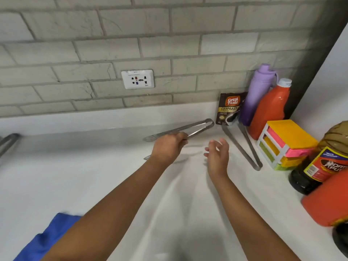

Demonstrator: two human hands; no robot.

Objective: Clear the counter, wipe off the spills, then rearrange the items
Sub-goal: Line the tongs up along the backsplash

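Left hand grips metal tongs; right hand hovers beside it, fingers spread, seemingly holding nothing

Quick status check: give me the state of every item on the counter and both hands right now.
Left hand: grips tongs, above counter.
Held tongs: arms spread.
Right hand: open, empty.
Second tongs: lying flat, arms spread.
Coffee pouch: upright against wall.
Purple bottle: upright, capped.
Orange bottle: upright, capped.
Mini drawers: upright; pink drawer sticks out.
Blue cloth: crumpled at counter edge.
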